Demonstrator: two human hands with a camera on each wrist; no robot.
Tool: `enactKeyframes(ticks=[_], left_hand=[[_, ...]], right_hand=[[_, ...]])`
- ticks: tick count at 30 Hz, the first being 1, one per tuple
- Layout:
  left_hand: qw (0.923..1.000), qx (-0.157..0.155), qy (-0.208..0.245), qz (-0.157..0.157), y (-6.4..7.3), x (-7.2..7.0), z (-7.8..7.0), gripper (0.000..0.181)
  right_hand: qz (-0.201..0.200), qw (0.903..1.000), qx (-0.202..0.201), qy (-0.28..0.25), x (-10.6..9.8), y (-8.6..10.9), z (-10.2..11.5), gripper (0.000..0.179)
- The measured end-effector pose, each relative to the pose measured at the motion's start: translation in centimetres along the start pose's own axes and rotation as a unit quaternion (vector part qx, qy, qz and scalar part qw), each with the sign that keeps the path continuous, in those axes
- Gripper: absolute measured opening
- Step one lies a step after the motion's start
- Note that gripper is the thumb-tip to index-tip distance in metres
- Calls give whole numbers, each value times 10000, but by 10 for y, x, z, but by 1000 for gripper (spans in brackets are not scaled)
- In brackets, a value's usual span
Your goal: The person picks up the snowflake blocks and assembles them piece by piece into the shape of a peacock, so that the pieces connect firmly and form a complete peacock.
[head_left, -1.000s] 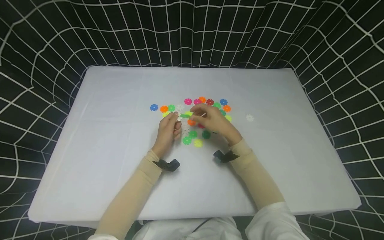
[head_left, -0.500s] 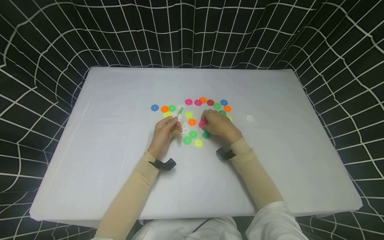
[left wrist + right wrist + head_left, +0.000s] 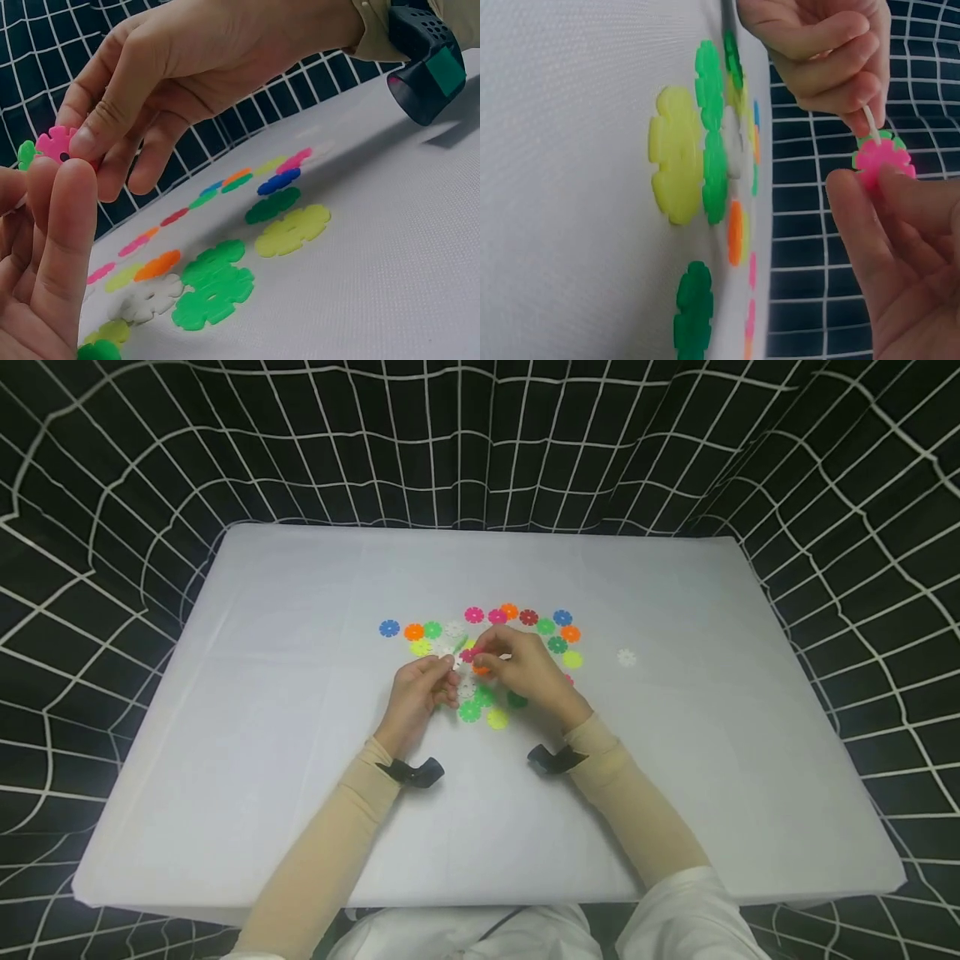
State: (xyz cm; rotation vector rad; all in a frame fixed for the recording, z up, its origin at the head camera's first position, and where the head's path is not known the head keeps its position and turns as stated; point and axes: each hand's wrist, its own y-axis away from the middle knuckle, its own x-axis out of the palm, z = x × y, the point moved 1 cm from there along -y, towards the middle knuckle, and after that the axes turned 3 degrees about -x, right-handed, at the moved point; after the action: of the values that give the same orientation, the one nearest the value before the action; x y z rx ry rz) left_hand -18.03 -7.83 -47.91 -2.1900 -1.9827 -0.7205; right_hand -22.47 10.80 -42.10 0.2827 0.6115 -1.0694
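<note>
Over the middle of the table, my left hand [image 3: 416, 697] pinches a white notched plastic disc [image 3: 871, 124], seen edge-on in the right wrist view. A green disc [image 3: 26, 154] is joined to it and sticks out beyond the fingertips. Between thumb and index finger, my right hand [image 3: 528, 672] holds a pink notched disc [image 3: 883, 157] up against the white disc's edge. In the left wrist view the pink disc overlaps the green one, and the left fingers partly cover it. Both hands are raised above the loose discs.
Many loose snowflake discs lie about the hands on the white table [image 3: 262, 735]: green [image 3: 469, 711], yellow [image 3: 497, 718], orange [image 3: 414, 632], blue [image 3: 389, 628], and dark red [image 3: 528, 617]. One white disc [image 3: 626, 657] lies apart at right. Black netted curtain [image 3: 480, 443] surrounds the table.
My right hand moved away from the green disc, picked up a pink disc from the table and brought it left to the pieces in my left hand. The left hand shifted slightly and kept its hold.
</note>
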Motion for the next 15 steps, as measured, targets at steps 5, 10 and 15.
enactKeyframes(ticks=[5,10,15], left_hand=[[9999,-14,-163,43,1,2,1,34],[9990,-120,-430,54,1,3,1,38],[9968,-277,-716,214,3,1,-1,30]], right_hand=[[-202,9995,-239,102,5,3,2,10],[-358,9972,-546,365,10,6,5,6],[-183,9948,-789,620,11,5,7,4]])
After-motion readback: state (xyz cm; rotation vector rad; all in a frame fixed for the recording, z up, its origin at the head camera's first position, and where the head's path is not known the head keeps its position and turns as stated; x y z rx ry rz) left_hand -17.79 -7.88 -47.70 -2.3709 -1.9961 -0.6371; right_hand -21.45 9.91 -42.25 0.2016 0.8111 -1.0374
